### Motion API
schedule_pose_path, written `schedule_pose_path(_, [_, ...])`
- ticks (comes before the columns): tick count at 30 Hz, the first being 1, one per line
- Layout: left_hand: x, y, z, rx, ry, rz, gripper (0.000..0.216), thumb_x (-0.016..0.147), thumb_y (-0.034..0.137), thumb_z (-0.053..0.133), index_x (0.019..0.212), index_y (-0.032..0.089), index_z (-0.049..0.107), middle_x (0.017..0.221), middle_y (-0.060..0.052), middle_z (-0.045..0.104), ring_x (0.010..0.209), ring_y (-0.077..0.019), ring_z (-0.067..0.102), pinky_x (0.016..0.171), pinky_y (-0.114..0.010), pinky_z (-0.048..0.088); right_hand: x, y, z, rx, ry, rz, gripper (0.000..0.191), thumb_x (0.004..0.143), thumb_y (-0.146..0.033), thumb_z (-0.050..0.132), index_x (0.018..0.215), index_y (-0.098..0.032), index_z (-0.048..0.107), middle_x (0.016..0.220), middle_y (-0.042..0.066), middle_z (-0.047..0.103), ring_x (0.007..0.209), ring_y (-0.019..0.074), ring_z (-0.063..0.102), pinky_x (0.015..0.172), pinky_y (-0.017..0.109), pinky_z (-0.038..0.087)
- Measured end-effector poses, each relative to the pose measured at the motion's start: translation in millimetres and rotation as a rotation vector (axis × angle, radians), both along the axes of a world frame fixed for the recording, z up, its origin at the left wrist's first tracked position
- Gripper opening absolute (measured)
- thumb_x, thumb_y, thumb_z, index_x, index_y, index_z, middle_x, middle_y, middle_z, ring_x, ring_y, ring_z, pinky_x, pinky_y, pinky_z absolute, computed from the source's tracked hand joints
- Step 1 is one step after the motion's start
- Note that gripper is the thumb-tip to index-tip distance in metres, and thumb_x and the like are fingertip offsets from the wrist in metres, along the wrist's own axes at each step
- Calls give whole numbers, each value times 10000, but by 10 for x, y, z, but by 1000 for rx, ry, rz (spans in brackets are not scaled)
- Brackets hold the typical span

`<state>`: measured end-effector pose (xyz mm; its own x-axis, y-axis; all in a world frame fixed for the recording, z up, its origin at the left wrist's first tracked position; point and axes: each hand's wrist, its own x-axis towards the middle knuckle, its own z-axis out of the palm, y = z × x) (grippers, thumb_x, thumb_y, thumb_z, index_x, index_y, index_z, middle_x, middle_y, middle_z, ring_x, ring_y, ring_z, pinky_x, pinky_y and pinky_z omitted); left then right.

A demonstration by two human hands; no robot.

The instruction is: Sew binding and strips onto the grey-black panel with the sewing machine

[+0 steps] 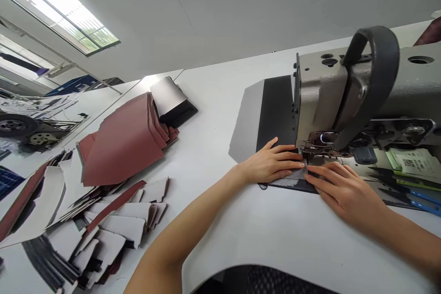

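Left hand (272, 164) flat, fingers out, pressing the grey-black fabric piece (275, 115) onto the white table (248, 229). Right hand (341, 189) flat on it too, gripping nothing, fingertips just beside the sewing machine (327, 96) foot. Red pieces (124, 142) piled well to my left

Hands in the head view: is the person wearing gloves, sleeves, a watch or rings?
No gloves: the left hand and right hand are both bare, with no rings showing. Both forearms are bare to the frame edge, with no sleeve or cuff in view, and neither wrist carries a watch or band.
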<state>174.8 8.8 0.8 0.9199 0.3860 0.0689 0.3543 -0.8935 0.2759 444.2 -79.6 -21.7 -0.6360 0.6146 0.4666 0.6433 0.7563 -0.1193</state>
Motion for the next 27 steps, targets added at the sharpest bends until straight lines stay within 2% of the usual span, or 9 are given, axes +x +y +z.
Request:
schedule_pose_path(8, [46,21,75,-18,12,7,402,1058,364,409,1433,300,540,1515,-34,527,1458,-235,412,1269,-483,133,10,9,-16,-24,-5,-11,339,980,-147,476,1242,-192,686,1270,81,678,1038,224,601,963,441,495])
schedule_pose_path(10, [-21,35,98,-21,-54,108,414,1055,381,399,1429,277,541,1507,-57,532,1448,-227,429,1281,-468,119,10,8,-18,-33,9,-24,338,983,-158,474,1234,-205,695,1268,81,680,1043,223,609,957,441,506])
schedule_pose_path(14, [-301,125,64,-79,-208,487,438,1063,359,318,1459,261,479,1582,-60,434,1515,-217,326,1282,-496,156,19,12,-23,-85,60,-24,344,984,-164,472,1242,-234,689,1269,63,683,1040,211,630,964,438,510])
schedule_pose_path(16, [-432,165,14,-134,-186,573,448,1058,373,332,1479,271,450,1610,-51,389,1536,-225,279,1275,-533,163,27,15,-25,-123,103,-24,346,990,-157,465,1259,-231,670,1262,53,687,1036,200,640,976,422,502])
schedule_pose_path(19, [-524,175,-51,-179,-149,585,442,1044,398,386,1452,264,495,1592,-52,419,1521,-226,317,1273,-541,164,38,17,-31,-175,160,-35,345,1007,-162,443,1278,-231,644,1255,42,690,1058,189,643,990,402,493])
schedule_pose_path(27, [-521,128,-102,-160,-251,578,397,1008,391,485,1367,264,597,1516,-49,524,1457,-228,432,1263,-525,222,67,15,-84,-212,162,-54,331,1009,-226,458,1261,-271,669,1265,27,683,1119,217,627,970,405,519])
